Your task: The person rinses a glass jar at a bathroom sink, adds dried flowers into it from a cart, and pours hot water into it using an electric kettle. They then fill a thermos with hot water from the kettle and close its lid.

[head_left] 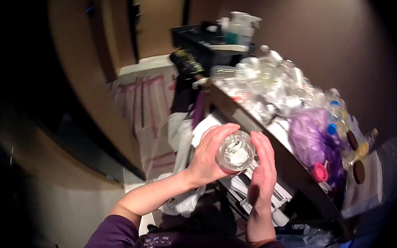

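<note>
A clear drinking glass (237, 151) is held upright in front of my body, seen from above into its round mouth. My left hand (208, 153) wraps round its left side, thumb and fingers closed on it. Against the glass's right side presses my right hand (263, 169), its fingers together and curved along the wall. Part of the glass is covered by the hands.
To the right, a cart (303, 164) carries many clear plastic bottles (271, 78) and a purple bag (311, 129). At its far end sits a black caddy (197, 46) with spray bottles (241, 30). White linens (270, 193) lie below. A wooden door (90, 75) stands on the left.
</note>
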Demonstrator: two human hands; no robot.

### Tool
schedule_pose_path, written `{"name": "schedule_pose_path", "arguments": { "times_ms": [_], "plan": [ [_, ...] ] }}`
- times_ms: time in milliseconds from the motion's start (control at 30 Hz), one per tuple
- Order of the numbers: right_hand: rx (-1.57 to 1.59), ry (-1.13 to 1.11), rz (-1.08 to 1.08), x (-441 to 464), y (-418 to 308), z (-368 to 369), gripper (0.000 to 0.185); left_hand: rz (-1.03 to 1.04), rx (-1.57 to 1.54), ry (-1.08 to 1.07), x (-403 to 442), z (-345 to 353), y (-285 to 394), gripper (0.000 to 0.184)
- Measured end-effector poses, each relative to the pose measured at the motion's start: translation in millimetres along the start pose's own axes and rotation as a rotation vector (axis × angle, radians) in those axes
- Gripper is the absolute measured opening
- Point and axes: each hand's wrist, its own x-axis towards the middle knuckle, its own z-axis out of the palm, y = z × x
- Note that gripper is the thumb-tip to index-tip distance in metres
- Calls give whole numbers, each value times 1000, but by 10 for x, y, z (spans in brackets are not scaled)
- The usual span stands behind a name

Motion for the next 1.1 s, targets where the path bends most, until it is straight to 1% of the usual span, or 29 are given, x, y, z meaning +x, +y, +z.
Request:
{"name": "schedule_pose_path", "arguments": {
  "times_ms": [33,100,167,267,300,367,400,433,500,533,567,633,700,767,800,867,900,967,1000,1033,1100],
  "plan": [
    [35,-77,-16,-37,-108,167,60,20,23,30,-146,-206,-24,86],
    [82,-181,-55,-88,-371,549,61,-6,70,116,-436,-634,32,81],
    [50,-302,-138,-124,-635,932,57,-168,117,148,-811,-1110,121,79],
    [100,-488,-219,-194,-1028,1574,50,-274,131,150,-1373,-1831,212,84],
    [138,-533,-234,-252,-1173,1807,51,-326,140,177,-1548,-2020,249,85],
    [307,-527,-182,-389,-1472,2237,53,-432,282,178,-1843,-2467,433,85],
    [344,-496,-166,-444,-1600,2395,53,-462,285,156,-2005,-2693,456,84],
    [376,-474,-124,-488,-1748,2547,48,-519,306,147,-2139,-2924,524,84],
    [416,-492,-74,-542,-1962,2780,43,-525,311,180,-2451,-3327,637,85],
    [418,-480,-52,-569,-2093,2880,37,-501,396,181,-2572,-3517,707,84],
    [411,-492,-33,-603,-2214,2975,32,-547,436,164,-2681,-3697,794,85],
    [413,-556,-54,-680,-2355,3158,29,-489,507,186,-2881,-3997,930,87],
    [435,-627,-74,-777,-2468,3365,25,-521,540,242,-3094,-4192,1057,88],
    [463,-736,-39,-857,-2632,3569,23,-530,556,322,-3276,-4334,1172,88],
    [486,-761,-81,-900,-2661,3696,21,-524,557,371,-3360,-4382,1214,88],
    [521,-832,-70,-978,-2765,3910,20,-504,526,481,-3548,-4482,1287,87],
    [542,-860,-76,-998,-2816,4033,20,-533,467,555,-3631,-4525,1326,81],
    [530,-915,-55,-1075,-2891,4279,20,-612,609,532,-3824,-4658,1406,83],
    [513,-944,-58,-1141,-2914,4427,19,-732,633,523,-3930,-4754,1469,84],
    [501,-968,-65,-1215,-2930,4572,19,-877,542,572,-4073,-4819,1478,84],
    [443,-1033,-87,-1345,-3011,4846,18,-1157,526,642,-4242,-5039,1557,79]
  ]
}}
